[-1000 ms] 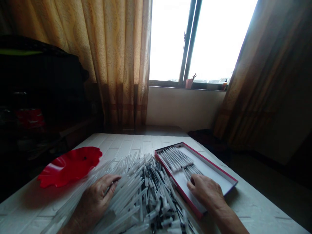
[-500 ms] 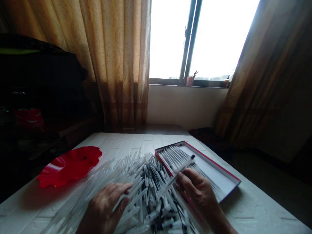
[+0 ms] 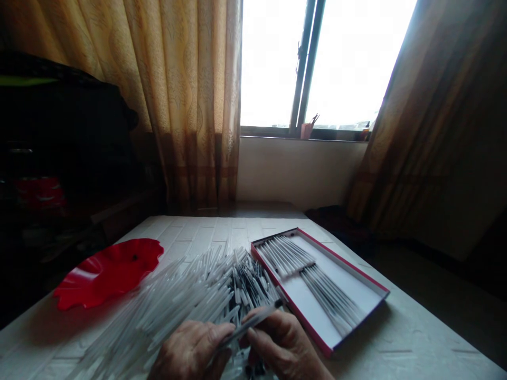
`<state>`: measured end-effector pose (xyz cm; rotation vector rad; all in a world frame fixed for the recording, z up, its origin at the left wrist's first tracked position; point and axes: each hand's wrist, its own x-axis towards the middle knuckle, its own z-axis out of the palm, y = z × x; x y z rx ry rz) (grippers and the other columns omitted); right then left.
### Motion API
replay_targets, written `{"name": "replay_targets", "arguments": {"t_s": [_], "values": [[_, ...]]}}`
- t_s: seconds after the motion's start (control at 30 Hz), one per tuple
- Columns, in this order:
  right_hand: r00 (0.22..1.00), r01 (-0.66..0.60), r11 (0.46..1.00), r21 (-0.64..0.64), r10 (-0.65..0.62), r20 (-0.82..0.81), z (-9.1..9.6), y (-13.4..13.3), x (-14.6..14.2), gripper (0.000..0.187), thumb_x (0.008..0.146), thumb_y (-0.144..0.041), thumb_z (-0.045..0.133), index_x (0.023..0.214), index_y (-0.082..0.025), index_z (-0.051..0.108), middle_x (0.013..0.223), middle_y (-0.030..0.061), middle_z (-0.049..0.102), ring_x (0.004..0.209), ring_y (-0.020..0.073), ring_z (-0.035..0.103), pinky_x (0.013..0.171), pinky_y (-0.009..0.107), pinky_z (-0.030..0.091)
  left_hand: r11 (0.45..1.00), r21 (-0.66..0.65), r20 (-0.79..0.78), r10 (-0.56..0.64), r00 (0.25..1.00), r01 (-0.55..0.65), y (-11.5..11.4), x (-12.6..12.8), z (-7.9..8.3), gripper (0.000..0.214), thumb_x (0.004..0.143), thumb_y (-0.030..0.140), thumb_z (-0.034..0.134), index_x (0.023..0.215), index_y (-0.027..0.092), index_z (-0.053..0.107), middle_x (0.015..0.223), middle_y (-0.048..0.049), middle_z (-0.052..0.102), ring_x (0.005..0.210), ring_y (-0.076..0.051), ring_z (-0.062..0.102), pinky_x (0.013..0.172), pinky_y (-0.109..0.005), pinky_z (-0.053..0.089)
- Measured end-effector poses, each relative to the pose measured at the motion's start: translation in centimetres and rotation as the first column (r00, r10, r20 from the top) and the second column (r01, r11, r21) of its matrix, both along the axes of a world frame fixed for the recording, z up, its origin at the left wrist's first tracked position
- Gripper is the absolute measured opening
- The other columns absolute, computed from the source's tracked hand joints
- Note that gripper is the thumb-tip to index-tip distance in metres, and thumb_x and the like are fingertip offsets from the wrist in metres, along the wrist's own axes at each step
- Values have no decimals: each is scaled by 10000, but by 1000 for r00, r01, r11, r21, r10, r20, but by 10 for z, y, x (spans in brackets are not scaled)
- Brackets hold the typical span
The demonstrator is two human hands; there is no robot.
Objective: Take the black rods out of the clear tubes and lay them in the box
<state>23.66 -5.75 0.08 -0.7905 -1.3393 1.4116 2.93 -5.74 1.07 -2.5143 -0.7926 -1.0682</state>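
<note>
Left hand (image 3: 192,351) and right hand (image 3: 283,348) met at the near side of the table (image 3: 400,338). The right hand was closed on a slim clear tube with a black tip (image 3: 253,322), pinching it while the tip pointed far and right. The left hand was curled at the tube's lower end, though whether it gripped was hard to tell. Just behind them lay a heaped pile of similar tubes (image 3: 186,295). To the right, a white box with red edges (image 3: 295,309) held tubes in neat rows. A red scalloped plate (image 3: 106,274) sat left of the pile, beside it.
</note>
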Motion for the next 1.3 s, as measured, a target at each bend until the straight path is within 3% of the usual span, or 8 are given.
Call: {"name": "replay_targets", "arguments": {"t_s": [0.13, 0.27, 0.63, 0.77, 1.0, 1.13, 1.3], "values": [[985, 170, 983, -67, -172, -23, 14, 3, 13, 461, 727, -585, 800, 903, -167, 718, 642, 7, 686, 495, 86, 570, 450, 169, 389, 997, 20, 51, 67, 996, -68, 6, -7, 3, 245, 1062, 272, 374, 1090, 226, 613, 803, -4, 757, 651, -154, 738, 597, -245, 580], [963, 263, 960, -95, -268, -43, 18, 9, 20, 464, 671, -585, 833, 825, -159, 735, 633, 27, 712, 474, 95, 573, 415, 170, 338, 994, -46, 63, 102, 993, -99, 10, -11, 3, 239, 1060, 308, 384, 1112, 240, 608, 837, -8, 750, 681, -148, 742, 611, -228, 593], [948, 319, 945, -71, -318, 22, 8, 17, 21, 379, 655, -534, 852, 801, -185, 829, 543, 22, 680, 464, 94, 507, 445, 202, 352, 992, -51, 174, 126, 977, -119, 14, -15, 3, 274, 1061, 414, 384, 1012, 245, 594, 792, 10, 762, 676, -134, 763, 631, -182, 589], [958, 280, 959, -41, -277, 69, 11, 22, 24, 272, 697, -474, 818, 804, -224, 836, 600, 40, 721, 505, 124, 579, 450, 212, 391, 990, -101, 211, 115, 971, -96, 14, -18, 2, 279, 1052, 435, 398, 998, 256, 605, 781, 19, 759, 662, -131, 761, 616, -162, 577], [936, 329, 930, 166, -345, 76, 11, 26, 26, 159, 717, -373, 758, 807, -257, 819, 534, -13, 650, 457, 126, 548, 471, 262, 468, 958, -286, 273, 69, 959, 12, 16, -21, -5, 270, 1041, 436, 415, 961, 285, 624, 755, 42, 758, 648, -131, 759, 584, -138, 559], [936, 305, 935, 183, -330, 123, 8, 22, 28, 152, 795, -350, 719, 879, -245, 791, 613, 0, 680, 536, 143, 608, 507, 255, 483, 951, -309, 249, 61, 967, 20, 16, -21, -7, 225, 1020, 460, 449, 1023, 296, 604, 760, 60, 750, 617, -118, 747, 568, -137, 558], [954, 271, 952, 141, -286, 96, 6, 19, 30, 182, 774, -378, 746, 846, -212, 761, 568, -10, 646, 506, 137, 589, 497, 249, 479, 942, -336, 153, 75, 985, -20, 15, -18, -6, 196, 1021, 465, 453, 1044, 288, 533, 685, 80, 700, 508, -93, 695, 486, -118, 527]]}}
